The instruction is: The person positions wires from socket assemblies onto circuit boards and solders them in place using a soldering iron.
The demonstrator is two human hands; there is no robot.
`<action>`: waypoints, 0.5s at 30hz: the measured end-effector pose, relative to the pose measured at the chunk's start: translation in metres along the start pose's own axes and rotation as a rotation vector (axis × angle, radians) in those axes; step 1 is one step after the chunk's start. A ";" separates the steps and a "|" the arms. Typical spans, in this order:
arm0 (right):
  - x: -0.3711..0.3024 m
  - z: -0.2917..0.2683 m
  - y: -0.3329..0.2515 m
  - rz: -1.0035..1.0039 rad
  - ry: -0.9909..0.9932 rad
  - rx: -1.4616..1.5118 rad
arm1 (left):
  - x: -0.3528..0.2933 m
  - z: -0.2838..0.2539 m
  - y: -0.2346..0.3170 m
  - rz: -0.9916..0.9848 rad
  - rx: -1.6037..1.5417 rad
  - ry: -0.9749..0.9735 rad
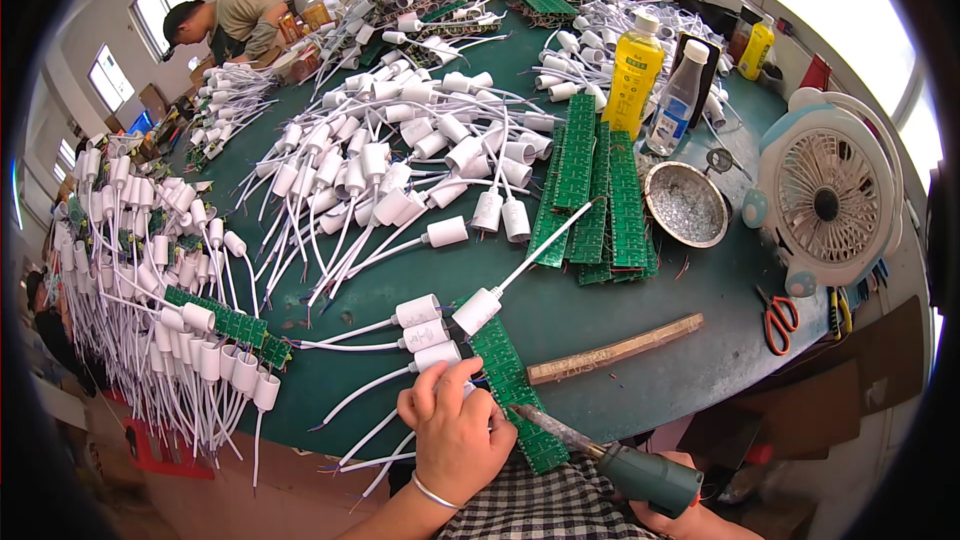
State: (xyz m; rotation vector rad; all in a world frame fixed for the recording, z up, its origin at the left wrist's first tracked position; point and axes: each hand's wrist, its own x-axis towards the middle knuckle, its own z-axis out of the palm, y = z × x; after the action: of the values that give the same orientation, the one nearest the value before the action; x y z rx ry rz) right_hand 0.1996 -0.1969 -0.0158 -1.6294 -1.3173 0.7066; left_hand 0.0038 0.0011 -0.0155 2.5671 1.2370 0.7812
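Observation:
In front of me a long green circuit board strip lies near the table edge. White cylindrical lamp holders with cables line up along its left side, one white lamp holder across its far end. My left hand has its fingers bent and pressed together at the board's left edge; what they pinch is hidden. My right hand grips the green handle of a soldering iron. The iron's metal tip reaches the strip just right of my left fingers.
A wooden bar lies right of the strip. Beyond are stacked green boards, a metal bowl, bottles, a fan and scissors. Lamp holders heap up left and centre. Two people sit farther off.

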 end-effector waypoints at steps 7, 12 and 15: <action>-0.010 0.000 0.007 -0.034 0.039 0.022 | 0.000 0.000 0.000 0.002 0.005 -0.007; -0.009 -0.001 0.005 -0.047 0.028 -0.002 | 0.000 -0.001 0.001 0.006 0.008 0.001; -0.006 -0.001 0.003 -0.070 0.011 0.003 | 0.000 0.000 0.000 0.008 0.012 0.006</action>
State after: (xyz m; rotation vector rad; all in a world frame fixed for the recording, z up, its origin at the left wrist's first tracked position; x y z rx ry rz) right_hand 0.2001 -0.2033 -0.0190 -1.5748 -1.3579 0.6563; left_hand 0.0040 0.0011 -0.0156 2.5828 1.2371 0.7860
